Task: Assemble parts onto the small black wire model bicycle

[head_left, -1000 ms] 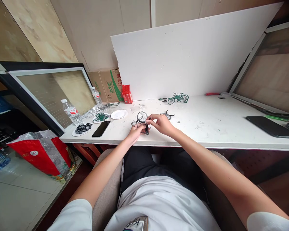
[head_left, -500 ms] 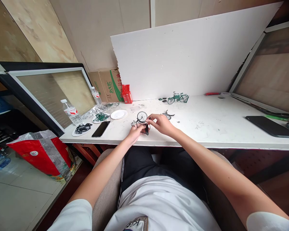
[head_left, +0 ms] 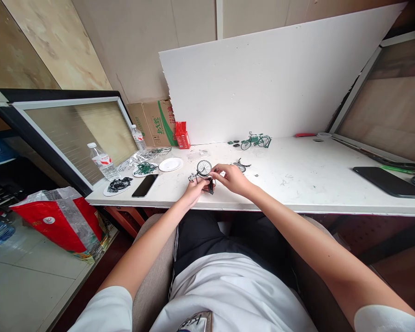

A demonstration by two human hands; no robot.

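Near the table's front edge, my left hand [head_left: 192,191] is closed on a small black model bicycle [head_left: 210,186], whose spoked wheel [head_left: 204,168] points up. My right hand [head_left: 230,177] pinches at the bicycle's right side, thumb and forefinger together beside the wheel; whatever lies between those fingertips is too small to make out. Just behind my right hand lies a loose black part with a wheel [head_left: 241,166]. Farther back stands a green model bicycle [head_left: 256,141], with small dark pieces [head_left: 234,143] to its left.
On the white table [head_left: 297,184], plates hold black parts [head_left: 119,184] and green parts [head_left: 145,168]; another plate [head_left: 170,164] is bare. Left are a phone [head_left: 145,185] and bottles [head_left: 103,161]. A red box [head_left: 182,135] stands behind. A black tablet [head_left: 387,181] lies right.
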